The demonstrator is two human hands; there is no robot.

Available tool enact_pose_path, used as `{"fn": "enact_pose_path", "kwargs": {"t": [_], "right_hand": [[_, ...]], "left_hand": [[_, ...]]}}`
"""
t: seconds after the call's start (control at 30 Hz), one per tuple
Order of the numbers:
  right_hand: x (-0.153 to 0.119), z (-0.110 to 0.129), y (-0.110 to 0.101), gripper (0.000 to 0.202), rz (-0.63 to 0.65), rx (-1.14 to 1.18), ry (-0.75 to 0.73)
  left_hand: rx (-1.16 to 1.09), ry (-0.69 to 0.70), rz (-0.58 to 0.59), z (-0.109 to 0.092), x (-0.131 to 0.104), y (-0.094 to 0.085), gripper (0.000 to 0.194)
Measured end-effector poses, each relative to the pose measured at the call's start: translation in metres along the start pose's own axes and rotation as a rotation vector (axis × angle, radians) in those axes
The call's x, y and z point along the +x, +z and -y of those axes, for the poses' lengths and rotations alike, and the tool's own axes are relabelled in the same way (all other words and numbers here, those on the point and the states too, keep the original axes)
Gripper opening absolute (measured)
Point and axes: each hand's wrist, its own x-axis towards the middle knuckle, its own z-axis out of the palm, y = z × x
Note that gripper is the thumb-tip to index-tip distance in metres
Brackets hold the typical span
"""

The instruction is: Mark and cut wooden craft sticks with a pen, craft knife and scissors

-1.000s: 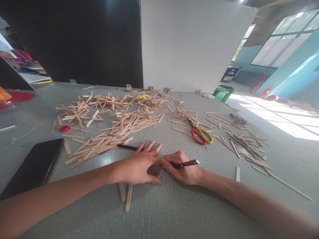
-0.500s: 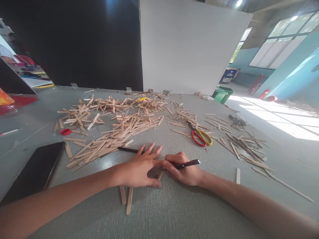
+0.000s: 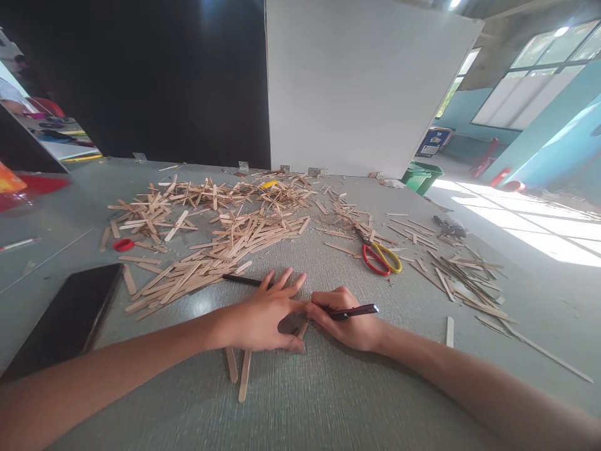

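My left hand (image 3: 265, 316) lies flat with spread fingers on the grey table, over a dark stick (image 3: 241, 280) and partly over a wooden stick (image 3: 303, 329) near its thumb. Closed around a dark pen (image 3: 354, 311), my right hand (image 3: 347, 322) rests beside it, its fingertips at the left index finger. The pen's tip is hidden. Two wooden sticks (image 3: 245, 376) poke out below my left palm. A large pile of wooden sticks (image 3: 235, 241) spreads beyond both hands.
Scissors with red and yellow handles (image 3: 381, 258) lie right of centre. More thin sticks (image 3: 469, 282) are scattered at the right. A black phone-like slab (image 3: 66, 313) and a red ring (image 3: 123, 245) lie left. Upright black and white panels (image 3: 357, 88) stand behind; a green bin (image 3: 420, 177) is beyond the edge.
The view has shifted very slightly. Both hands keep the same pose, with the pen still in my right hand.
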Motion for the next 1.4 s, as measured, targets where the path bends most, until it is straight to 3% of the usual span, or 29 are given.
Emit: {"fn": "enact_pose_path", "kwargs": {"t": [0.2, 0.43, 0.73, 0.9, 1.07, 1.4], "right_hand": [[0.000, 0.001, 0.000, 0.038, 0.012, -0.023, -0.031], [-0.001, 0.000, -0.001, 0.036, 0.035, -0.040, -0.065], [0.001, -0.001, -0.002, 0.037, 0.008, 0.026, -0.047], [-0.001, -0.003, -0.001, 0.043, -0.204, 0.123, 0.097], [0.003, -0.009, 0.000, 0.051, -0.414, 0.266, 0.247], [0.013, -0.010, -0.004, 0.052, -0.542, 0.430, 0.357]], "left_hand": [[-0.014, -0.003, 0.010, -0.001, 0.000, -0.002, 0.069], [-0.027, 0.017, 0.000, 0.005, 0.000, 0.000, 0.048], [0.044, 0.015, -0.011, 0.001, -0.001, 0.003, 0.057], [0.086, 0.046, -0.124, -0.006, -0.006, -0.005, 0.052], [0.008, 0.071, -0.193, -0.013, -0.008, -0.016, 0.010], [-0.127, -0.028, -0.165, -0.022, -0.019, -0.009, 0.010]]}}
